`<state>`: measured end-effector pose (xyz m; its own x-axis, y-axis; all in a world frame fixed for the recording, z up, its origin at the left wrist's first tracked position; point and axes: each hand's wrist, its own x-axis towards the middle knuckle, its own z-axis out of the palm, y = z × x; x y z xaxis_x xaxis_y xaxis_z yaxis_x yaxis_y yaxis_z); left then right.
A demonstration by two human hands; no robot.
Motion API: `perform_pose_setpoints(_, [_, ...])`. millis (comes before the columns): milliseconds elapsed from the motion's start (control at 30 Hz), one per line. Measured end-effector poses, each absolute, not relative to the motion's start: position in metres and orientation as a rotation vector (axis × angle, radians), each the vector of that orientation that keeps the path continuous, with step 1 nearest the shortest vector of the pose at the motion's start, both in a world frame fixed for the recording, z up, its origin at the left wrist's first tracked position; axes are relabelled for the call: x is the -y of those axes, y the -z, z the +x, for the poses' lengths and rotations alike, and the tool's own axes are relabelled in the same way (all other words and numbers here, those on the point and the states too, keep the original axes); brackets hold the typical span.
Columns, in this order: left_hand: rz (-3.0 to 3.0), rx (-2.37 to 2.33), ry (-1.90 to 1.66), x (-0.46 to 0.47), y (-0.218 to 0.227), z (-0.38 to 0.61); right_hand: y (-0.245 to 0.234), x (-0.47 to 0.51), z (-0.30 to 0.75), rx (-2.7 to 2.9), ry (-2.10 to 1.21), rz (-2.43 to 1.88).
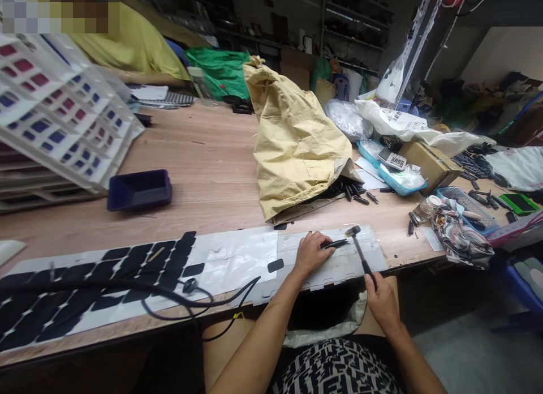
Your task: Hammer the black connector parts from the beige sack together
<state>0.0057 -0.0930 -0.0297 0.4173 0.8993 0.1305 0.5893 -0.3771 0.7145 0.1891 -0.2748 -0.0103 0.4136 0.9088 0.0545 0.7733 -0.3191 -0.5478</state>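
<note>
In my right hand (382, 299) is a small hammer (361, 253) with a dark grip. Its head is raised just above and to the right of a slim black piece (338, 244). My left hand (313, 251) has its fingers closed on the near end of that piece, holding it against a worn pale board (292, 283); the exact kind of piece is too small to make out. Behind the board, a large tan cloth sack (297, 139) lies with its mouth toward me, and similar black pieces (350, 189) spill out there.
Black rounded-cornered pads (138, 258) lie in rows on a white sheet, with a black cable (169, 296) across them. A dark blue tray (139, 191) and white crates (63, 111) stand left. Blue baskets (470, 207) and a cardboard box (430, 162) are right. A person in yellow (136, 48) sits opposite.
</note>
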Motion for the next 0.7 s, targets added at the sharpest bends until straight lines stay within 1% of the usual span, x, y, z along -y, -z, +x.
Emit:
perform_pose_setpoints(100, [2.102, -1.252, -0.683, 0.093, 0.030, 0.005, 0.007, 0.273, 0.210, 1.310, -0.287, -2.276])
perform_pose_setpoints(233, [2.101, -1.245, -0.667, 0.092, 0.031, 0.006, 0.008, 0.272, 0.226, 1.265, -0.369, -2.293])
perform_pose_setpoints(400, [2.083, -1.205, -0.662, 0.096, 0.022, 0.001, 0.017, 0.272, 0.227, 1.261, -0.369, -2.262])
perform_pose_setpoints(567, [2.152, -0.926, -0.701, 0.141, 0.019, -0.017, 0.020, 0.271, 0.226, 1.201, -0.427, -2.187])
perform_pose_setpoints(700, [2.269, -0.873, -0.686, 0.179, 0.028, -0.029, 0.020, 0.272, 0.225, 1.199, -0.395, -2.207])
